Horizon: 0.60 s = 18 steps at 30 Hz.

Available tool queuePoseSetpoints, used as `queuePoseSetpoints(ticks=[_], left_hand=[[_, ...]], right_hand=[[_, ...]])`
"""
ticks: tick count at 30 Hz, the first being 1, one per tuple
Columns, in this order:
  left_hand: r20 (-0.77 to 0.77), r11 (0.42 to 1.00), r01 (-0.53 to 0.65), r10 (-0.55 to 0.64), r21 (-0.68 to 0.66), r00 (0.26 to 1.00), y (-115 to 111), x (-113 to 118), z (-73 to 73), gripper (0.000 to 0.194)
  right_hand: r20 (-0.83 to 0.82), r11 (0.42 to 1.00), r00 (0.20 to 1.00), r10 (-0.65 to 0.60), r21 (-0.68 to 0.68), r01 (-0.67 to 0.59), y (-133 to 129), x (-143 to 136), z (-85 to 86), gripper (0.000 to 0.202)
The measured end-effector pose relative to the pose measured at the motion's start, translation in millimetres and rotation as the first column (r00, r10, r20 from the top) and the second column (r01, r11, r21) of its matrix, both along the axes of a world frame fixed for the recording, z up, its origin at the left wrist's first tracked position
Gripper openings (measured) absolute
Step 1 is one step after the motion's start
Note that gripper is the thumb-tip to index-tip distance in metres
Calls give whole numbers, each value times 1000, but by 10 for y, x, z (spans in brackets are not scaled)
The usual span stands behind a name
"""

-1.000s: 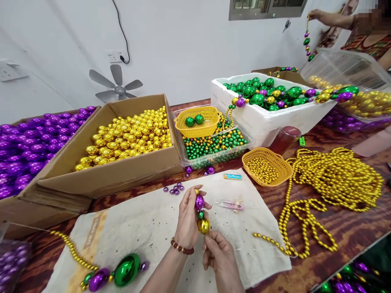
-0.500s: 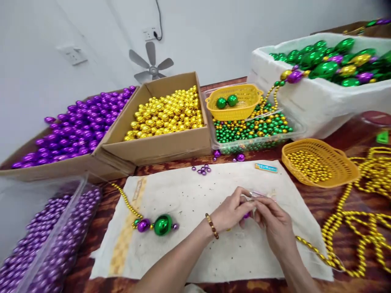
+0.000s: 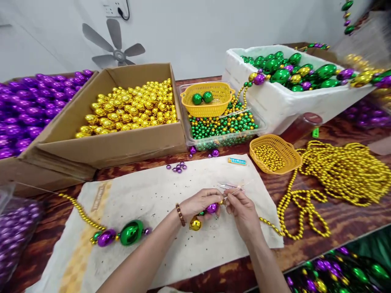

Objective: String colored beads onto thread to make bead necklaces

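My left hand (image 3: pixel 201 202) is closed around a short string of beads; a purple bead (image 3: pixel 211 208) and a gold bead (image 3: pixel 195 223) show below its fingers. Close beside it, my right hand (image 3: pixel 242 209) pinches a thin needle-like rod (image 3: pixel 234 191) whose end meets the left fingertips. Exactly where rod and beads join is hidden by the fingers. Both hands are over a pale cloth (image 3: pixel 159 191). To their left lies a beaded strand with a large green bead (image 3: pixel 131 232) and another purple bead (image 3: pixel 106 237). Just past the fingers are slim tools (image 3: pixel 227 186).
Cardboard boxes of purple beads (image 3: pixel 33 106) and gold beads (image 3: pixel 131 108) stand behind. A clear tray (image 3: pixel 224 141) holds small beads, with a yellow basket (image 3: pixel 207 110) on it. Farther right are a foam box (image 3: pixel 293 97), another basket (image 3: pixel 275 140) and gold bead chains (image 3: pixel 345 173).
The view has swung right, so the scene sits farther left. More of the beads under my left hand now shows, and the thin rod in my right fingers is plainer.
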<state>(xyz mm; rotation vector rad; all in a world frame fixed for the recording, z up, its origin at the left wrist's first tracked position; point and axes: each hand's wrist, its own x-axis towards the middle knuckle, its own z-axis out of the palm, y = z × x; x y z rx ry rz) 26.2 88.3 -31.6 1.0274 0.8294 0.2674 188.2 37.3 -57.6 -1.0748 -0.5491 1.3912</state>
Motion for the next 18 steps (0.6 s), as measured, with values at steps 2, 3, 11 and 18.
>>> queuePoseSetpoints(ticks=[2,3,11,18], left_hand=[[-2,1000,16,-16,-17,1000,12,-12,42,34],[-5,999,27,-27,-25,1000,18,-23,72,33],[-8,989,127,-128,-72,992,65,-145,348,34],[-99,981,193,-189,31,977,27,-329,539,31]], right_hand=[[-3,1000,1000,-3,11,3,-25,-45,32,19],[-10,1000,1000,-12,12,12,-25,-34,54,21],[-81,982,979,187,52,-183,-30,25,203,26],[-181,998,983,-3,63,15,-148,509,422,14]])
